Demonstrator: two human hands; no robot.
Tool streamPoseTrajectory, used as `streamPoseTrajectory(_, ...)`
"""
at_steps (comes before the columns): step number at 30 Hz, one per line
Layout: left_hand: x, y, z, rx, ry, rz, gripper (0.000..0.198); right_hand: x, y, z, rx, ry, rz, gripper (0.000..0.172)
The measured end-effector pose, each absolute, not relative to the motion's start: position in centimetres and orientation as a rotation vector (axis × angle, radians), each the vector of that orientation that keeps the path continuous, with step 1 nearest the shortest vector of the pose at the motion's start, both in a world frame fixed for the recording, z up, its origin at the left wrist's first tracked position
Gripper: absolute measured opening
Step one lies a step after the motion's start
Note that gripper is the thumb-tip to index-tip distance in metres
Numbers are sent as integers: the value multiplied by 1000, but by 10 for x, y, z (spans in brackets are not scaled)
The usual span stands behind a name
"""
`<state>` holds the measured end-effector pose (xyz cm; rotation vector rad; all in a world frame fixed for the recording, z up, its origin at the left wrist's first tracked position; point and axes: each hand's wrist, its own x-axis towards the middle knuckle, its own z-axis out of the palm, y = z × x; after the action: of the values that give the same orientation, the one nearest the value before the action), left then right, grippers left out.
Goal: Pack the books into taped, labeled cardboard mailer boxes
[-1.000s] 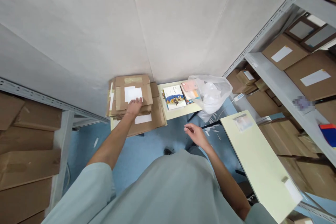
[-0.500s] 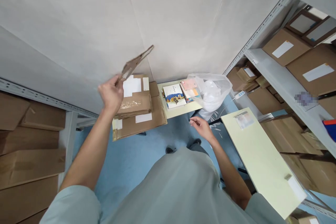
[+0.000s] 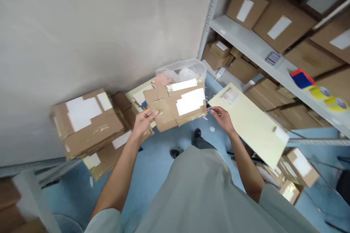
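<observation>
My left hand (image 3: 144, 121) grips a flattened cardboard box (image 3: 168, 111) by its left edge, thumb on top. The box is held up in front of me, with white labels and shiny tape on its face. Just beyond its right edge, my right hand (image 3: 222, 117) has its fingertips pinched together at a small greyish thing too small to make out. Whether those fingertips touch the box I cannot tell. Behind the box, a cream table (image 3: 133, 93) with books and a white plastic bag (image 3: 201, 68) are partly hidden.
A stack of flattened cardboard (image 3: 93, 131) lies at the left. To the right stands another cream table (image 3: 255, 127), with a grey shelf (image 3: 240, 38) of boxes behind it. On that shelf are a phone (image 3: 272, 58) and yellow tape rolls (image 3: 319, 93). White scraps lie on the blue floor (image 3: 153, 167).
The view has turned right. My left hand has brought the flattened box from above the stack to the front, its labelled face now showing. My right hand is now near the box's right edge.
</observation>
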<state>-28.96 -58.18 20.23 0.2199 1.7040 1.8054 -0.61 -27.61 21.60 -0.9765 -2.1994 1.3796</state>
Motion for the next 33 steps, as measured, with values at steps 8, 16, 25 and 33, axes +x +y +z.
streamPoseTrajectory(8, -229, -430, 184, 404, 1479, 1513, 74, 106, -209, 211, -1130, -1814, 1485, 73)
streamPoseTrajectory(16, -172, -264, 186, 595, 1453, 1300, 72, 202, -113, 168, -1208, -1606, 1469, 64)
streamPoseTrajectory(25, -84, -76, 129, 884, 1477, 925, 60, 306, -36, 119, -1545, -1452, 1235, 52)
streamPoseTrajectory(33, -32, -21, 92, 1079, 1365, 742, 49, 319, -42, 96, -1676, -1367, 1233, 52)
